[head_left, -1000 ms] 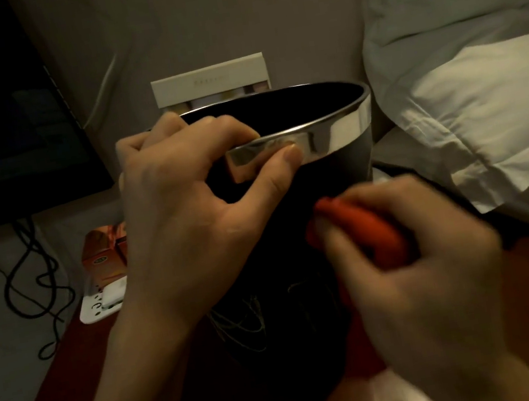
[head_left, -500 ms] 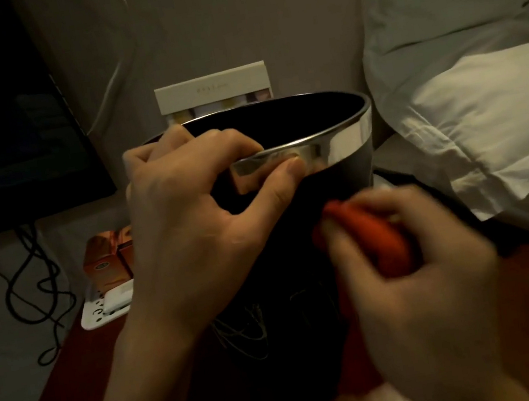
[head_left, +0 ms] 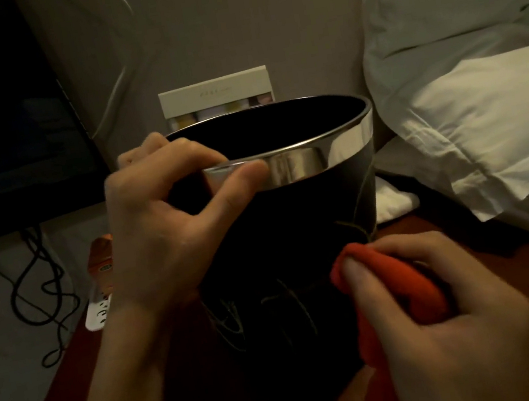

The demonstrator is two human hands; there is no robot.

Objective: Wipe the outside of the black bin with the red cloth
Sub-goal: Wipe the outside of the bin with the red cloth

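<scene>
With my left hand [head_left: 158, 238] pinching only the round black bin's [head_left: 298, 247] chrome rim [head_left: 318, 157] and my right hand [head_left: 442, 328] bunching the red cloth [head_left: 391, 287], I judge a hard stroke could tip it.

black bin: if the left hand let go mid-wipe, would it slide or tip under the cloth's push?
Probably shifts. The black bin looks empty inside, so likely light. The left hand pinches its chrome rim, which suggests it needs bracing. It is tall and seems to narrow downward, so a high push might tip it; the red cloth in the right hand presses low, favouring a slide.
</scene>
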